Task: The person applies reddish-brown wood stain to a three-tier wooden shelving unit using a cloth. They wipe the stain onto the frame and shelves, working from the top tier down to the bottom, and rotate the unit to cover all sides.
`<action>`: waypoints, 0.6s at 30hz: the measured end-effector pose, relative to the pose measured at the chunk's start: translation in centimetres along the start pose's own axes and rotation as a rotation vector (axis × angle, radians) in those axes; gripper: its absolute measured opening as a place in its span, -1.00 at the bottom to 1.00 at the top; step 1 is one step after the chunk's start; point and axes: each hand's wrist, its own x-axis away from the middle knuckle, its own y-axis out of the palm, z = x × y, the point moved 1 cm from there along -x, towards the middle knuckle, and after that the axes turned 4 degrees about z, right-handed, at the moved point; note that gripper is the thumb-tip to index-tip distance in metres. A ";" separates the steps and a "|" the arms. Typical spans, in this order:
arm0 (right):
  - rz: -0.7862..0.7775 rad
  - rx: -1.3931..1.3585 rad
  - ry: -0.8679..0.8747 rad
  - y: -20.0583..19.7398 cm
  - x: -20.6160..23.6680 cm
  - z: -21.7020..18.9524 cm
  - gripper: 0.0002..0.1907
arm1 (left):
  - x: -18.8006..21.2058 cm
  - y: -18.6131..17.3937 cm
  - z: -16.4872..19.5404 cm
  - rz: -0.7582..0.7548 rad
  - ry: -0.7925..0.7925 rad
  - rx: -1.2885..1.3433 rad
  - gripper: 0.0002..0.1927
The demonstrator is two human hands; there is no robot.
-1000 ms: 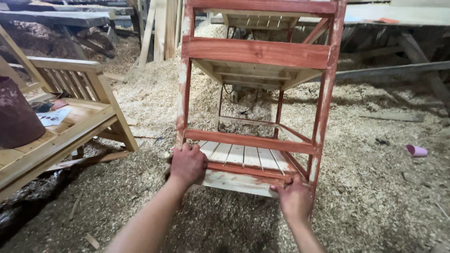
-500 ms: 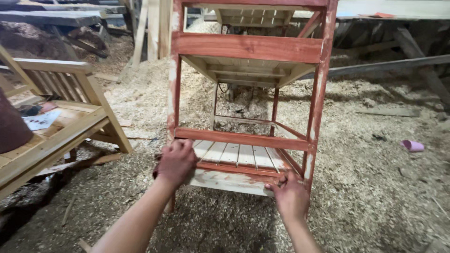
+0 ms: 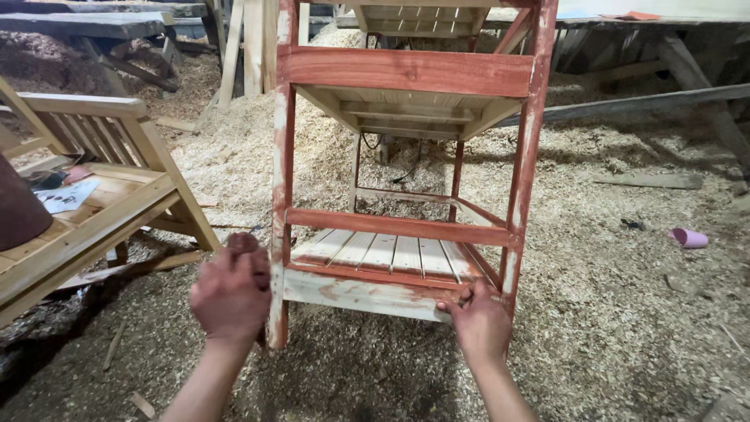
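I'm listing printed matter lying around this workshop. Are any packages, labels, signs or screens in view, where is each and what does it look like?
Printed sheet: flat on the bench seat at far left, pale blue-white, roughly rectangular, partly hidden.
No packages, signs or screens show. The shelf that the left hand and right hand touch bears no label, only red stain on bare wood.

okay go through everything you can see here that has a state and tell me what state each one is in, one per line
wooden rack: upright on the sawdust, frame partly stained red, slats bare.
left hand: closed against the rack's front left leg.
right hand: gripping the lower front rail by the right leg.
wooden bench: unstained, standing, papers on its seat.
pink cup: tipped on its side.
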 end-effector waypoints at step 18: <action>-0.026 0.079 0.022 -1.1 0.1 -0.4 -0.56 | 1.7 0.7 6.4 0.103 -0.267 0.419 -0.49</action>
